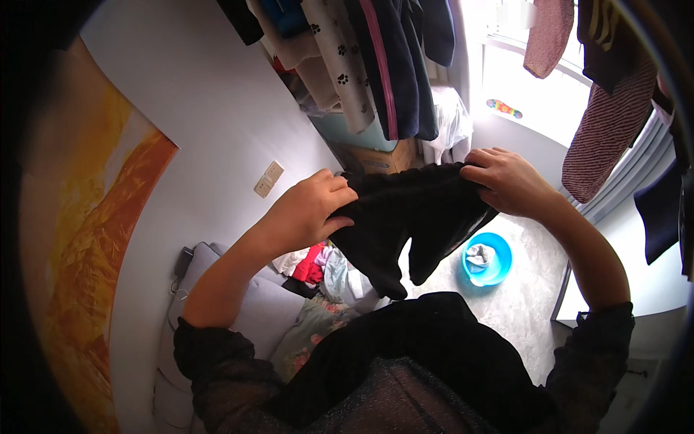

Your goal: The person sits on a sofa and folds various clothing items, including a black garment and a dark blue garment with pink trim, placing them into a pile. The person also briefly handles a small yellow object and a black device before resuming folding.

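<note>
A pair of black trousers (404, 211) hangs in the air in front of my chest, its waistband stretched between both hands. My left hand (320, 209) pinches one end of the waistband between thumb and fingers. At the other end, my right hand (504, 179) grips the waistband with its fingers curled over the top. The two legs dangle below with a gap between them, and their lower ends point down toward the floor. How the fabric lies inside each grip is hidden.
Several garments (390, 70) hang overhead, with striped sleeves (607, 141) at the right by the window. Below, a blue basin (507, 266) holding a pale cloth (480, 256) stands on the floor. A grey sofa (265, 309) bears a heap of clothes (312, 266). Boxes (390, 157) stand ahead.
</note>
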A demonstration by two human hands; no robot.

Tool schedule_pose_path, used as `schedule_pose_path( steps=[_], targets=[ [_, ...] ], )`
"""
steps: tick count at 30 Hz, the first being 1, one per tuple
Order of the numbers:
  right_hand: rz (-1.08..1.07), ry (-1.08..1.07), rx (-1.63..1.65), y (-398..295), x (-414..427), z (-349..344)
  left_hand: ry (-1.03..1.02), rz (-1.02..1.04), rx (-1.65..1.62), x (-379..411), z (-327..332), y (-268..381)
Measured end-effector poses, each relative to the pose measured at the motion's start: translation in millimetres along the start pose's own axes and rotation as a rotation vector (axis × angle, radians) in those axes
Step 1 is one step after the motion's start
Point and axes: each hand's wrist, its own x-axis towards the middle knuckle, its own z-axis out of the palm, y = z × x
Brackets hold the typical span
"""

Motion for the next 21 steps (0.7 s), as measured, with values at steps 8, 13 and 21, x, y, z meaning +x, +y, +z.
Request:
schedule_pose_path(
  steps=[8, 13, 21],
  targets=[
    [-0.249, 0.241, 0.101, -27.7, -1.9, -14.2, -0.032, 0.254, 0.076, -22.0, 32.2, 8.0],
    [-0.354, 0.033, 0.324, -63.4, -25.5, -8.9, -0.231, 0.278, -0.214, -54.1, 57.4, 20.5],
    [-0.359, -0.016, 0.457, -77.3, -13.2, -15.9, -0.309, 0.138, -0.305, -72.9, 86.8, 7.3]
  ],
)
